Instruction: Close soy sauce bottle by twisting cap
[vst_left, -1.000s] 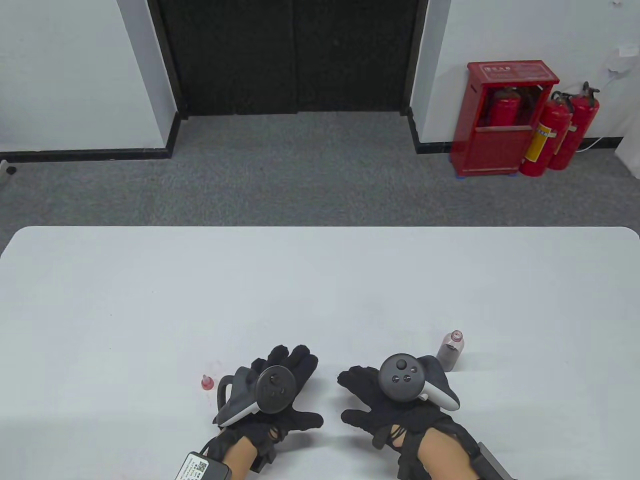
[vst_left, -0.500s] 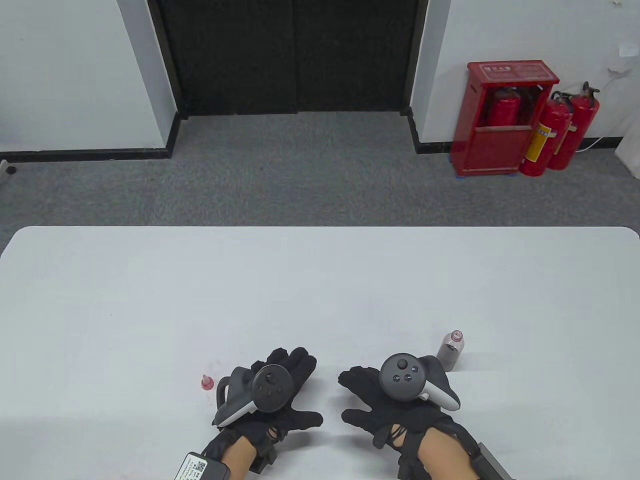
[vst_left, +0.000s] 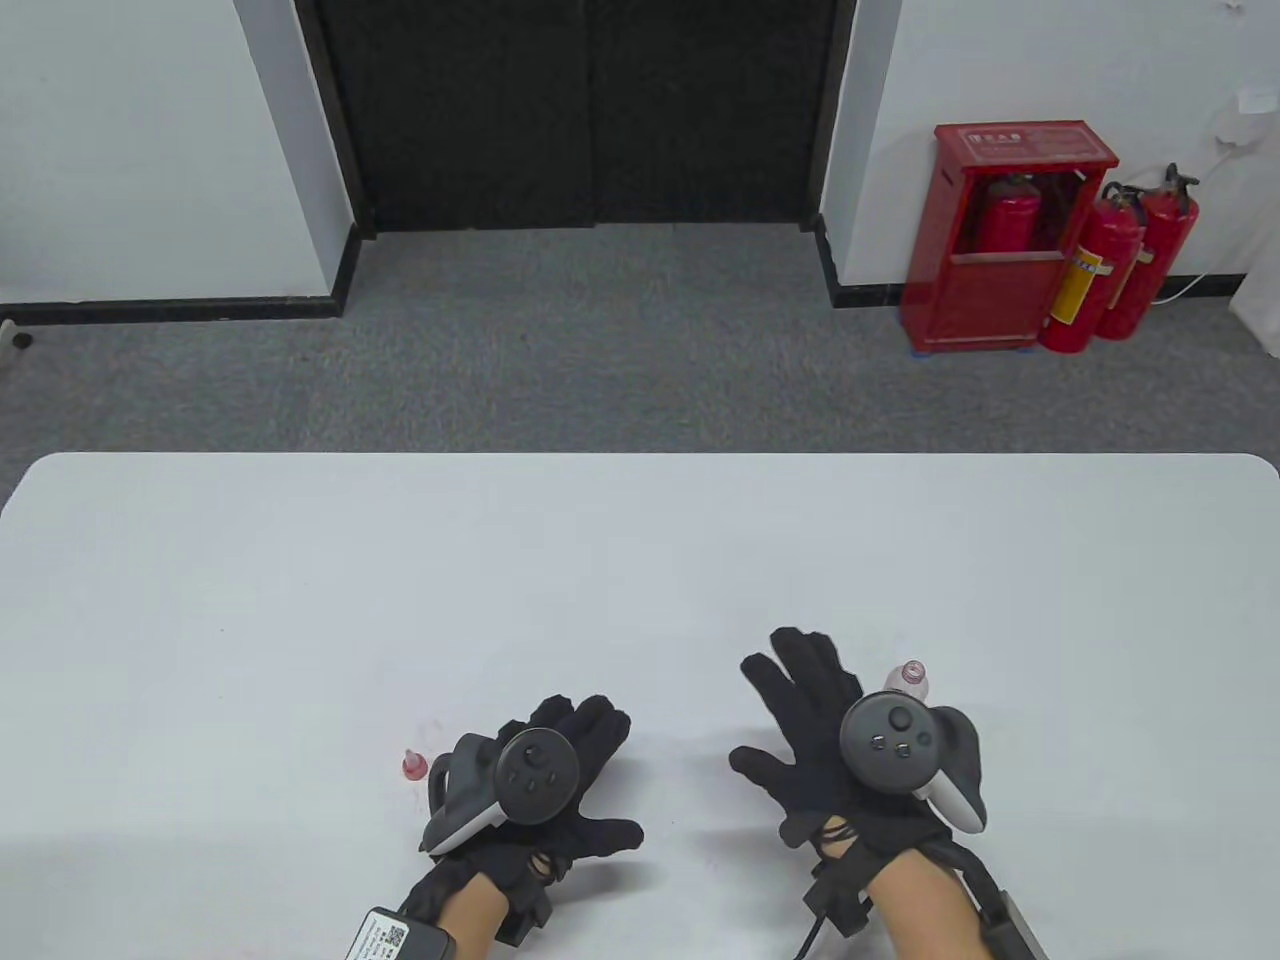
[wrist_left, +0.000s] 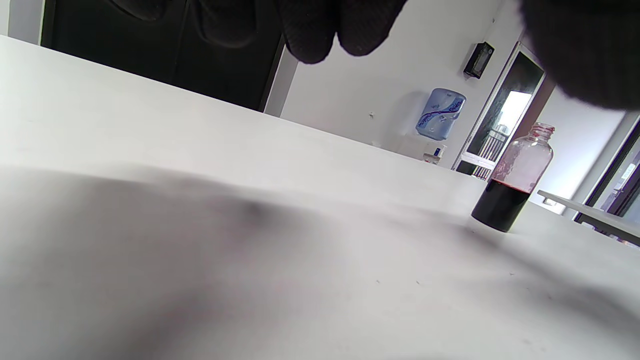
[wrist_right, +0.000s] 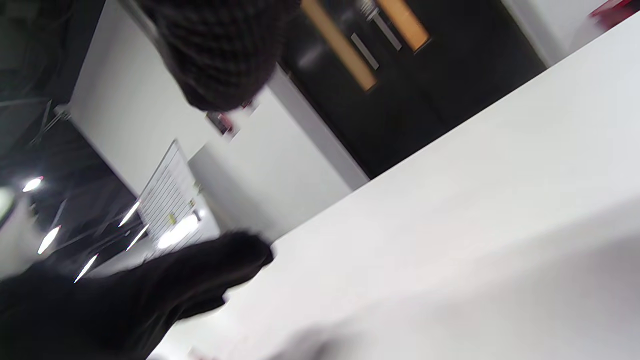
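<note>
Since a second ago, the right hand (vst_left: 835, 745) has been raised, fingers (vst_left: 790, 655) spread, beside the small clear glass bottle (vst_left: 908, 680); it could perhaps be toppled.

Black knit sensor gloves on left hand (vst_left: 560, 800) and right hand (vst_left: 830, 740), bare skin at both wrists. Dark grey round tracker (vst_left: 535, 775) with white-edged grip on each hand's back. Black cable (vst_left: 815, 925) and laces below right tracker. QR-labelled module (vst_left: 395, 937) at left wrist.
</note>
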